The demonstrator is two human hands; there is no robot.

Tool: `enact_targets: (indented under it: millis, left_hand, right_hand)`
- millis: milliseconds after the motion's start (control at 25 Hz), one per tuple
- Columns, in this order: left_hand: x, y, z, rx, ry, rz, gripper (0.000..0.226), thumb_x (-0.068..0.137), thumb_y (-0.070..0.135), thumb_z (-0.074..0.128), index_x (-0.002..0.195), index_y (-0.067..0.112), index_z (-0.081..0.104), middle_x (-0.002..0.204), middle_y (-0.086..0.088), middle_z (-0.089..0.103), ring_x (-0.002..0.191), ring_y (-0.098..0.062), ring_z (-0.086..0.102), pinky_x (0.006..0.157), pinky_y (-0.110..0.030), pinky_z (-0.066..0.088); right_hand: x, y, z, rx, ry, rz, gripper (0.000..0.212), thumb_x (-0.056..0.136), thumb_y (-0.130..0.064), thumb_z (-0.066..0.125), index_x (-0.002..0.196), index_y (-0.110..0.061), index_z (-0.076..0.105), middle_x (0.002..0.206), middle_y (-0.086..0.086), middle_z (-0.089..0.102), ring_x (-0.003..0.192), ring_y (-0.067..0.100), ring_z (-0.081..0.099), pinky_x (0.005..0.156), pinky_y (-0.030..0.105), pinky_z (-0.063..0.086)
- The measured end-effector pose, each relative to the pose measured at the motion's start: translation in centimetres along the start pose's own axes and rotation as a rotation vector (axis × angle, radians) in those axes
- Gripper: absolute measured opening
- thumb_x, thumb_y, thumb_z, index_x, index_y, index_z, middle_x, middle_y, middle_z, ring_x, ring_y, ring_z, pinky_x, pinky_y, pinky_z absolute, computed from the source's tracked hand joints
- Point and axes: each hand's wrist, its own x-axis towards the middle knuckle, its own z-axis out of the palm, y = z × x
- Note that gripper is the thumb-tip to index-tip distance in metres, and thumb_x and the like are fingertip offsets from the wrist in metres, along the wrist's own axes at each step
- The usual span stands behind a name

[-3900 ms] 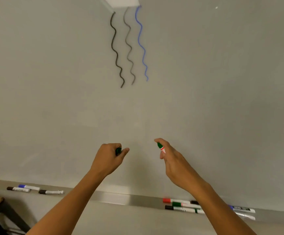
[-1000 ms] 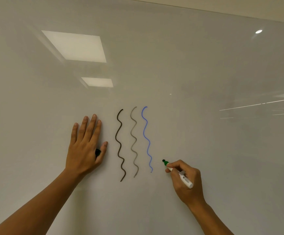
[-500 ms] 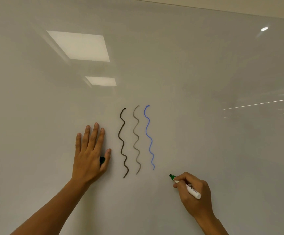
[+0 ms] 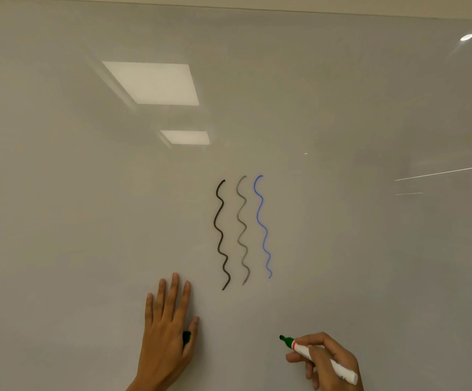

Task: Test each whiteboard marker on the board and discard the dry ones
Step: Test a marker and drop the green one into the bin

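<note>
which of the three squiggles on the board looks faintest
The middle grey squiggle: pale and washed out, between the solid dark squiggle on its left and the clear blue squiggle on its right.

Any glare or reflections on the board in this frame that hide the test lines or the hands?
Head view: the whiteboard mirrors two ceiling panels upper left and a spot light upper right; all sit clear of the three wavy lines, the left hand and the green marker, which read sharply.
</note>
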Motion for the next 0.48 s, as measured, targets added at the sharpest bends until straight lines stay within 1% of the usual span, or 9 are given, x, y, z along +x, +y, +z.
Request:
enact_targets:
  millis: [80,160,240,280,360,400,440,480]
  left_hand:
    - [-1.6,0.5,0.5,-0.082,-0.008,-0.043,0.061,0.100,0.049,0.024,0.155,0.022,0.026,0.165,-0.005,0.011,0.152,-0.028,0.007,0.120,-0.045,0.005]
    - [-3.2,1.3,1.1,-0.167,-0.002,-0.058,0.052,0.101,0.050,0.026,0.146,0.029,0.042,0.164,-0.002,0.019,0.151,-0.024,0.011,0.120,-0.035,0.008]
    - [-5.1,1.9,1.9,-0.228,-0.001,-0.063,0.038,0.097,0.045,0.038,0.127,0.034,0.059,0.160,0.000,0.030,0.149,-0.020,0.020,0.116,-0.031,0.019]
    - [-5.9,2.3,2.1,-0.261,-0.009,-0.076,0.033,0.095,0.043,0.041,0.117,0.036,0.064,0.157,0.001,0.036,0.147,-0.018,0.025,0.114,-0.032,0.026]
    - [-7.6,3.0,2.1,-0.332,-0.067,-0.131,0.031,0.095,0.045,0.040,0.104,0.039,0.068,0.147,0.010,0.049,0.139,-0.010,0.039,0.106,-0.034,0.038]
    - [-8.5,3.6,1.7,-0.362,-0.116,-0.165,0.031,0.095,0.047,0.038,0.101,0.042,0.067,0.139,0.018,0.054,0.132,-0.005,0.047,0.102,-0.030,0.042]
    - [-9.4,4.1,1.3,-0.386,-0.176,-0.201,0.029,0.095,0.049,0.036,0.098,0.045,0.065,0.129,0.026,0.058,0.122,0.002,0.053,0.096,-0.025,0.046]
    - [-10.3,4.7,0.7,-0.403,-0.241,-0.236,0.026,0.096,0.049,0.037,0.097,0.049,0.063,0.117,0.030,0.060,0.110,0.007,0.058,0.089,-0.021,0.049]
  right_hand:
    - [-1.2,0.7,0.8,0.018,-0.012,0.049,0.026,0.089,0.010,0.057,0.069,0.001,0.071,0.066,0.017,0.073,0.054,0.024,0.045,0.059,0.028,0.036]
    - [-2.4,1.6,1.7,0.045,-0.024,0.080,0.030,0.089,0.012,0.053,0.068,0.001,0.071,0.065,0.020,0.072,0.056,0.028,0.046,0.061,0.031,0.037]
    - [-3.5,2.3,2.8,0.078,-0.066,0.131,0.031,0.091,0.012,0.051,0.069,0.003,0.071,0.066,0.022,0.072,0.062,0.036,0.052,0.065,0.036,0.042]
    - [-4.1,2.5,3.2,0.086,-0.091,0.151,0.031,0.091,0.012,0.051,0.070,0.004,0.071,0.067,0.022,0.072,0.063,0.037,0.053,0.065,0.036,0.043]
    - [-5.2,3.1,3.7,0.087,-0.148,0.180,0.029,0.091,0.013,0.051,0.071,0.004,0.071,0.067,0.022,0.072,0.059,0.030,0.048,0.056,0.030,0.041]
    - [-5.9,3.5,3.9,0.086,-0.176,0.194,0.028,0.091,0.013,0.052,0.072,0.004,0.071,0.067,0.021,0.073,0.054,0.026,0.045,0.050,0.026,0.038]
    - [-6.6,4.0,4.0,0.088,-0.201,0.206,0.027,0.090,0.012,0.052,0.073,0.003,0.071,0.068,0.021,0.073,0.049,0.021,0.042,0.046,0.024,0.035]
    - [-7.3,4.6,4.1,0.089,-0.221,0.220,0.026,0.091,0.011,0.052,0.075,0.002,0.071,0.068,0.022,0.073,0.044,0.019,0.040,0.044,0.022,0.033]
